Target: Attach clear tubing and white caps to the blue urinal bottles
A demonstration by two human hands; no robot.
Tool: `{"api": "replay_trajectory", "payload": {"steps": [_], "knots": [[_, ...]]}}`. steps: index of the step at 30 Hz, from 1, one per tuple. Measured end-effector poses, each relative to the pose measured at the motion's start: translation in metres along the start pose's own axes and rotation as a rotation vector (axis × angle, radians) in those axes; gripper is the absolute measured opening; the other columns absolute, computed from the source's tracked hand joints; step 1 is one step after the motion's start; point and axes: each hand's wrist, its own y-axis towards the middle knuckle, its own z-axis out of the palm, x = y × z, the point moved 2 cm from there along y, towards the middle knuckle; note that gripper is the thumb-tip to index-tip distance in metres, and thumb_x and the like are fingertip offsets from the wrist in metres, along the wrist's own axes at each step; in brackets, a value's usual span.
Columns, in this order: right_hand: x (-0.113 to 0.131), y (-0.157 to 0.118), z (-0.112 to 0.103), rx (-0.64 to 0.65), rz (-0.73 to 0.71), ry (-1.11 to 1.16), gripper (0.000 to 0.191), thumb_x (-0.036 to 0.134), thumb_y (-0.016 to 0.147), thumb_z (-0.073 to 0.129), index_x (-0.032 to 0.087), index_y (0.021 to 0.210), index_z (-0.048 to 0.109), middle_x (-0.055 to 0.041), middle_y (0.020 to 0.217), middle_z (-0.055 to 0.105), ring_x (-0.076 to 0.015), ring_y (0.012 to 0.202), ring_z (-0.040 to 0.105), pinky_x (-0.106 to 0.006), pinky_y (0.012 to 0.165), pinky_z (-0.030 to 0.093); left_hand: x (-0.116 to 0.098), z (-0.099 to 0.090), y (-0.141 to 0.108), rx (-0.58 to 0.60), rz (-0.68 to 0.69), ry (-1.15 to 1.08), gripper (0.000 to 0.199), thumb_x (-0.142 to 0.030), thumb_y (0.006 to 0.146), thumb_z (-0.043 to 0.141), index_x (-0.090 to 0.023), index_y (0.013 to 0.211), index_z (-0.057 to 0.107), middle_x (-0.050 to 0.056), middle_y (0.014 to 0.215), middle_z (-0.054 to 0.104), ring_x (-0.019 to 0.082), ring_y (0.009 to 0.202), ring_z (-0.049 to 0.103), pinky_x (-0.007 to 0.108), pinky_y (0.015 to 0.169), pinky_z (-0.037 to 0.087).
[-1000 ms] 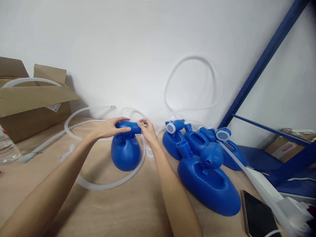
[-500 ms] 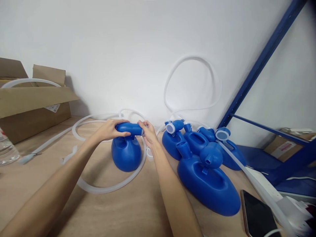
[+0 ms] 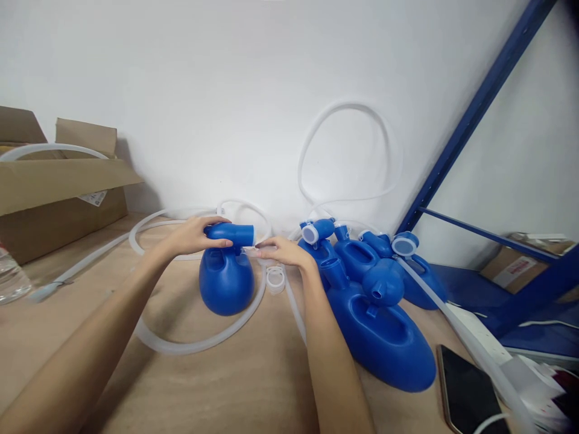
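A blue plastic urinal bottle [image 3: 227, 283] stands upright on the wooden table, with a blue angled spout [image 3: 233, 233] lying sideways across its top. My left hand [image 3: 199, 235] is closed around the spout's left part, thumb at the front and fingers over the top. My right hand [image 3: 284, 250] is just below the spout's open right end, its fingertips drawn together near a small pale, translucent piece that I cannot make out. Below that hand, a clear ring-shaped cap [image 3: 275, 279] rests on the table. A translucent hose [image 3: 194, 347] curves around the bottle.
To the right lie several more blue urinal bottles [image 3: 384, 343], with a phone [image 3: 470, 392] near the front. An open cardboard box [image 3: 63, 214] and a clear plastic bottle [image 3: 12, 277] are at the left. A blue metal rack [image 3: 474, 120] stands at the right; another hose loop [image 3: 301, 157] leans on the wall.
My right hand has left the spout's open end and dropped slightly below it, uncovering the pale rim. My left hand keeps its hold. The ring-shaped cap shows more fully.
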Motion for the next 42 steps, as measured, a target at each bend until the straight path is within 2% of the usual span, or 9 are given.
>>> {"api": "replay_trajectory", "payload": {"steps": [3,7,10,17,21,26,32,38,42], "knots": [[-0.002,0.001,0.008,0.011,-0.024,-0.032,0.040,0.027,0.052,0.099,0.024,0.088,0.082,-0.0043,0.102,0.081,-0.0317,0.110,0.070,-0.045,0.105,0.049,0.003,0.000,0.000,0.017,-0.007,0.006,0.082,-0.081,0.073,0.068,-0.023,0.131,0.072,0.008,0.122,0.078,0.033,0.107,0.071,0.035,0.089,0.054],[-0.007,0.008,0.032,0.064,-0.052,0.010,0.029,0.045,0.076,0.086,0.021,0.091,0.082,-0.0043,0.095,0.081,-0.0257,0.095,0.074,-0.037,0.090,0.056,0.004,-0.001,-0.001,0.009,-0.007,0.038,0.080,-0.081,0.074,0.067,-0.024,0.130,0.072,0.008,0.119,0.078,0.032,0.104,0.072,0.034,0.086,0.054],[-0.016,0.015,0.048,0.046,-0.065,0.053,0.034,0.049,0.078,0.084,0.018,0.093,0.081,-0.0055,0.089,0.080,-0.0231,0.087,0.073,-0.034,0.082,0.056,0.004,-0.002,-0.002,0.009,-0.003,0.039,0.079,-0.080,0.075,0.066,-0.025,0.130,0.073,0.007,0.117,0.079,0.031,0.101,0.073,0.033,0.084,0.054],[-0.035,0.024,0.064,0.035,-0.119,0.129,0.042,0.056,0.078,0.079,0.016,0.090,0.080,-0.0090,0.094,0.081,-0.0250,0.093,0.075,-0.036,0.087,0.057,0.007,-0.003,-0.002,-0.006,-0.010,0.012,0.079,-0.081,0.072,0.067,-0.025,0.128,0.074,0.007,0.118,0.079,0.032,0.105,0.072,0.034,0.088,0.054],[-0.034,0.023,0.058,0.025,-0.128,0.102,0.035,0.050,0.083,0.076,0.016,0.090,0.081,-0.0080,0.092,0.082,-0.0255,0.093,0.075,-0.038,0.091,0.056,0.008,-0.003,-0.002,0.019,-0.006,-0.012,0.083,-0.082,0.070,0.068,-0.025,0.130,0.073,0.006,0.122,0.078,0.032,0.108,0.071,0.034,0.091,0.054],[-0.026,0.021,0.046,0.004,-0.132,0.014,0.016,0.032,0.085,0.071,0.019,0.086,0.081,-0.0051,0.090,0.081,-0.0248,0.093,0.074,-0.037,0.090,0.054,0.006,-0.002,-0.001,0.057,-0.014,-0.049,0.090,-0.082,0.068,0.070,-0.022,0.135,0.069,0.008,0.126,0.076,0.034,0.113,0.069,0.036,0.096,0.053],[-0.020,0.012,0.008,-0.149,-0.118,-0.106,0.018,0.028,0.084,0.069,0.020,0.071,0.079,-0.0035,0.078,0.078,-0.0238,0.084,0.072,-0.037,0.088,0.052,0.006,-0.005,-0.003,0.051,-0.007,-0.049,0.084,-0.081,0.069,0.069,-0.026,0.132,0.072,0.007,0.126,0.076,0.033,0.109,0.070,0.037,0.096,0.053],[-0.033,0.003,-0.033,-0.442,-0.100,-0.105,0.032,0.050,0.088,0.063,0.022,0.093,0.078,-0.0070,0.090,0.076,-0.0249,0.087,0.068,-0.042,0.087,0.055,0.009,-0.006,-0.003,0.059,-0.032,-0.035,0.082,-0.079,0.069,0.070,-0.027,0.133,0.071,0.006,0.128,0.075,0.032,0.107,0.070,0.037,0.096,0.054],[-0.031,-0.001,-0.030,-0.417,-0.089,-0.097,0.040,0.047,0.077,0.077,0.021,0.108,0.077,-0.0099,0.101,0.077,-0.0250,0.092,0.069,-0.045,0.091,0.054,0.009,-0.007,-0.003,0.067,-0.024,-0.044,0.081,-0.079,0.070,0.070,-0.027,0.132,0.071,0.006,0.128,0.075,0.032,0.110,0.069,0.036,0.096,0.054]]}}
